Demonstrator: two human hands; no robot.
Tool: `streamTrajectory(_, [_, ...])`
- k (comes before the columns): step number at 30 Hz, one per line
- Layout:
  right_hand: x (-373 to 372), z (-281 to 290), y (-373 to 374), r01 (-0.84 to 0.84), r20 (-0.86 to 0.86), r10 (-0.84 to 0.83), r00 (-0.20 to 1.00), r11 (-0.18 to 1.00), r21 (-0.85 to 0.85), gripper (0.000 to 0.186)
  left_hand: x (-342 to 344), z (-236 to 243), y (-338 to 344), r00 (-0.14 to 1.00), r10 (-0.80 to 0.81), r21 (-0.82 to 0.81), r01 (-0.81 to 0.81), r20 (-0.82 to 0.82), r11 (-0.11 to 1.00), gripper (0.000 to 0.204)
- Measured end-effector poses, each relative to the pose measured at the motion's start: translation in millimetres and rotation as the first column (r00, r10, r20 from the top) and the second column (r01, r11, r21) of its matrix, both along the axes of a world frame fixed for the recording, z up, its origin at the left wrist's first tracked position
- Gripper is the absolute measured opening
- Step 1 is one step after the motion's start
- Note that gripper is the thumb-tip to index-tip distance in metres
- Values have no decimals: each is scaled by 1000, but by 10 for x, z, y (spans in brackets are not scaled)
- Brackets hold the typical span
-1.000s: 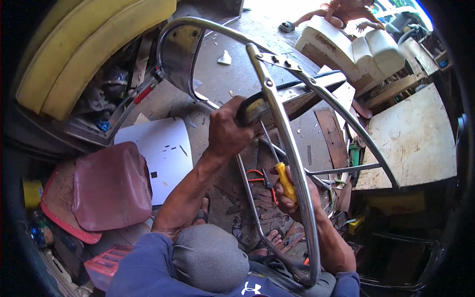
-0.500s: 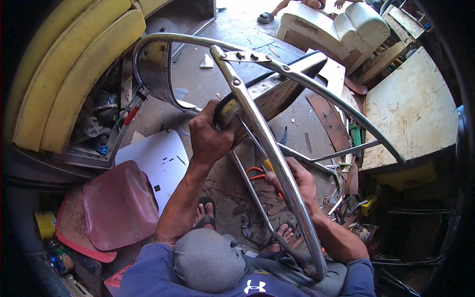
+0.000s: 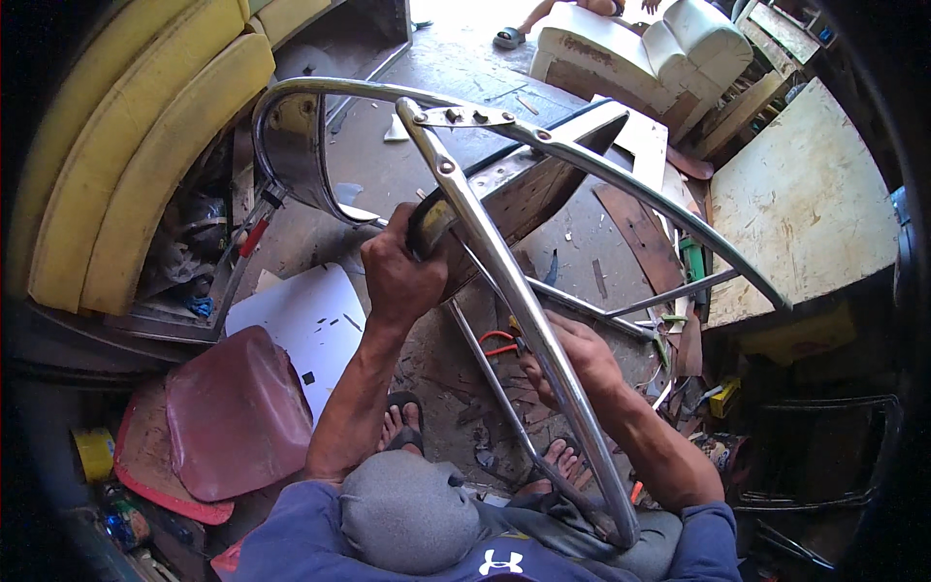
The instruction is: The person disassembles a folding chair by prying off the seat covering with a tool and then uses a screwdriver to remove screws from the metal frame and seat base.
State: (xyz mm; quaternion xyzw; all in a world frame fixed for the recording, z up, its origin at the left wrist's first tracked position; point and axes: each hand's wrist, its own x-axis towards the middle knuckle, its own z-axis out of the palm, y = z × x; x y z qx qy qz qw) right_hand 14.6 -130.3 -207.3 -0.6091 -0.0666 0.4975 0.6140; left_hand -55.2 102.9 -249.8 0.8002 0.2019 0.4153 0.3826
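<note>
A chrome tube chair frame (image 3: pixel 529 301) stands tilted before me, its lower bend against my lap. A wooden panel with a dark, shiny cover edge (image 3: pixel 529 184) is set between its tubes. My left hand (image 3: pixel 402 267) is closed round the near left corner of this panel. Behind the thick tube, my right hand (image 3: pixel 577 359) is closed round a yellow-handled screwdriver (image 3: pixel 514 324). Its thin shaft runs up toward the panel's underside; the tip is hidden. Below it shows a tool with orange loop handles (image 3: pixel 499 341), apparently on the floor.
Yellow curved cushions (image 3: pixel 145 165) are stacked at left. A maroon seat shell (image 3: pixel 238 412) and a white sheet (image 3: pixel 301 330) lie beside my left arm. Wood scraps (image 3: pixel 630 228) litter the floor. A pale board (image 3: pixel 805 204) stands right; beyond is a white sofa (image 3: pixel 621 58) with a person's limbs.
The view has shifted slightly, with the frame and panel a little further left. My right hand has turned and moved slightly lower on the tool. My left hand keeps its hold.
</note>
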Motion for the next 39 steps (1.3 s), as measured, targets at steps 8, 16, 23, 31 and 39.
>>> streamTrajectory(8, [-77,-185,-126,-115,725,202,658,979,-169,44,-5,9,-11,1000,-9,-15,9,8,1000,26])
streamTrajectory(16, [-80,-171,-141,-87,961,234,147,971,-223,42,-30,47,-50,998,-20,-72,16,-62,997,24])
streamTrajectory(23, [0,-28,-84,-133,400,116,909,991,16,34,7,-26,-16,999,4,-6,-4,34,1000,23])
streamTrajectory(31, [-14,-189,-71,-208,733,264,627,963,-170,43,19,-18,-26,999,4,22,-5,38,1000,24])
streamTrajectory(39, [-92,-77,-83,-127,974,218,55,969,-210,47,21,-113,-2,998,40,-30,-39,42,999,29])
